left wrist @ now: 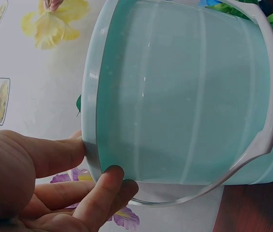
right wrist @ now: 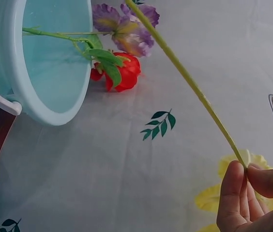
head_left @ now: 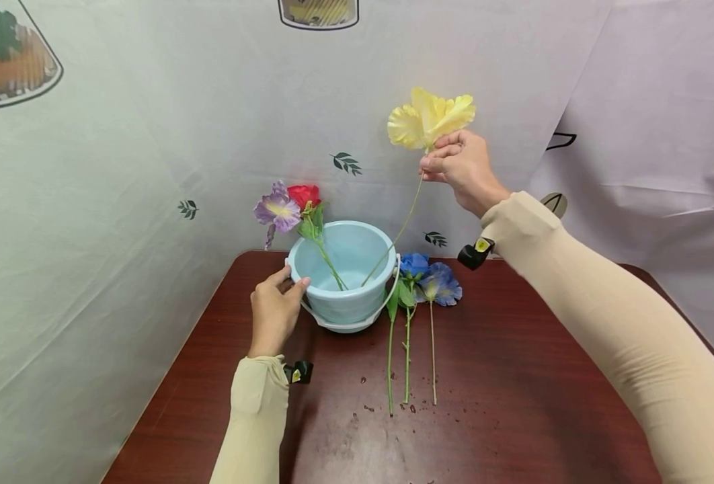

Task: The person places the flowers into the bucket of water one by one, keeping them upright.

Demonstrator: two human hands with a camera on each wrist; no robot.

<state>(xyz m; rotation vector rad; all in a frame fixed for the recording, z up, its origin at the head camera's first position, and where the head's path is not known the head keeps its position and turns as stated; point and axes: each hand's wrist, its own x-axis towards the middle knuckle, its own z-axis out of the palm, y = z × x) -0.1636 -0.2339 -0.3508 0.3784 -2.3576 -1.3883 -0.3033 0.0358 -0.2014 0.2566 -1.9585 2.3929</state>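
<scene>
A light blue bucket [head_left: 346, 306] with a white handle stands on the table. My left hand [head_left: 274, 310] holds its rim at the left side, thumb and fingers around the edge in the left wrist view. High to the right, my right hand [head_left: 462, 168] pinches the stem of a yellow flower [head_left: 429, 117] just under the bloom. That thin stem [right wrist: 194, 87] slants down, its lower end inside the bucket's mouth. A purple flower [head_left: 277, 208] and a red rose [head_left: 304, 195] lean out over the bucket's back left rim, their stems inside.
Right of the bucket, a blue rose [head_left: 415, 264] and a blue-purple flower [head_left: 442, 285] lie on the dark red table [head_left: 514, 376], stems toward me. Small dark specks or drops dot the tabletop near the stem ends. A pale printed cloth [head_left: 212, 134] hangs behind.
</scene>
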